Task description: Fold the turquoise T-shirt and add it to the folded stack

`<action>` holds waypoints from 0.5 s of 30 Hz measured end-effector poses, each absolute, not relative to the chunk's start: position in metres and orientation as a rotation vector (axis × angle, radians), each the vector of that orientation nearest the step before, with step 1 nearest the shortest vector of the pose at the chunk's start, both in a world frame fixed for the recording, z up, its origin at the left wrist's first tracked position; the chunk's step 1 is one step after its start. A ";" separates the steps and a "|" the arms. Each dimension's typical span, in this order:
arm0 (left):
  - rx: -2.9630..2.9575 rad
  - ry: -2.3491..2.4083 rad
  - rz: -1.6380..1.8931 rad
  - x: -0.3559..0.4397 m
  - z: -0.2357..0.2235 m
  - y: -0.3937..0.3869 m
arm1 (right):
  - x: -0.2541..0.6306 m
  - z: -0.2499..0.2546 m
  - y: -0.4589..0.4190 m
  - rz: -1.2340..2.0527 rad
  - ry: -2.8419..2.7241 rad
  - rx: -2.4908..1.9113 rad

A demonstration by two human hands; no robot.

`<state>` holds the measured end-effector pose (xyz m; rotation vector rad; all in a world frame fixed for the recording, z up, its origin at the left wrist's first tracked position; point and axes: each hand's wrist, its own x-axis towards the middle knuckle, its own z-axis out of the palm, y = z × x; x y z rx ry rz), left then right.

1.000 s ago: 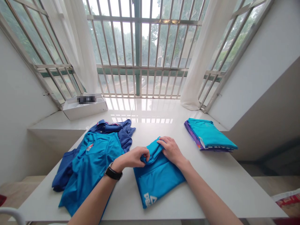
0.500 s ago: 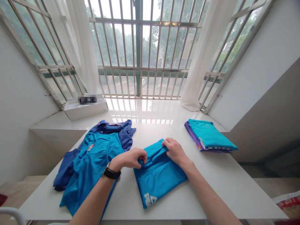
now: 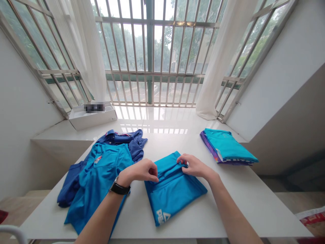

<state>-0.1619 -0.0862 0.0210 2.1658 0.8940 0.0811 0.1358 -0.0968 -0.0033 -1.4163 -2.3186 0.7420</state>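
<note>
A blue garment (image 3: 175,196) with a white printed logo near its lower left corner lies folded on the white table, its upper part turned over in a wrinkled band. My left hand (image 3: 143,170), with a black watch on the wrist, hovers at the garment's left edge. Its fingers curl loosely, the thumb a little apart from them, and no cloth shows between. Over the upper right part of the fold is my right hand (image 3: 194,165), fingers bent and parted from the thumb, the fingertips close to the cloth. Whether they touch it I cannot tell.
To the left, a blue shirt (image 3: 101,176) lies partly over a navy polo shirt (image 3: 137,145). A stack of folded clothes (image 3: 228,145), teal over purple, sits at the right. Behind stands a white box (image 3: 93,120) near the barred window (image 3: 149,54) and white curtains (image 3: 210,91).
Both hands have loosened from the folded band of the garment. My right hand has shifted slightly right and down, and the band lies flatter, its right corner spread out.
</note>
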 end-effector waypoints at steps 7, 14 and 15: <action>2.253 1.027 0.061 -0.164 0.019 -0.086 | 0.136 0.002 -0.096 0.565 -2.202 -1.555; 2.353 1.144 -0.031 -0.163 0.020 -0.091 | 0.127 0.010 -0.101 0.604 -2.126 -1.475; 2.353 1.147 -0.038 -0.163 0.020 -0.092 | 0.124 0.012 -0.103 0.660 -2.122 -1.447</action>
